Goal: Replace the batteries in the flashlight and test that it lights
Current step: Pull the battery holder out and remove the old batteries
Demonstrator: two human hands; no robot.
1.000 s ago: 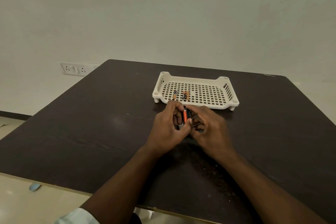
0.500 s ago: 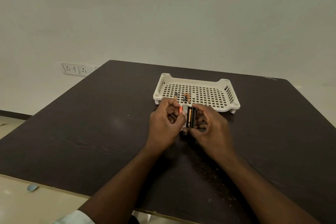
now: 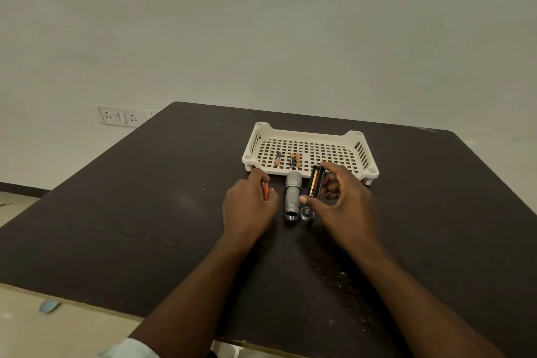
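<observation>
A grey flashlight body [image 3: 292, 197] lies on the dark table [image 3: 145, 212], its open end toward me. Its round end cap [image 3: 307, 215] rests just right of that end. My right hand [image 3: 343, 206] holds a black battery holder [image 3: 316, 185] upright by thumb and fingers, with a gold battery showing in it. My left hand [image 3: 250, 206] sits left of the flashlight and pinches a small red battery [image 3: 266, 191]. A white perforated tray [image 3: 360, 151] behind the hands holds three batteries [image 3: 293, 160].
A wall socket plate [image 3: 120, 117] sits on the wall at the left, below table height. The table's front edge runs near my forearms, with pale floor and a small blue scrap [image 3: 48, 306] at the lower left.
My hands have drawn apart. The red battery went left in my left hand, the holder stayed in my right, and the flashlight body and cap now show between them.
</observation>
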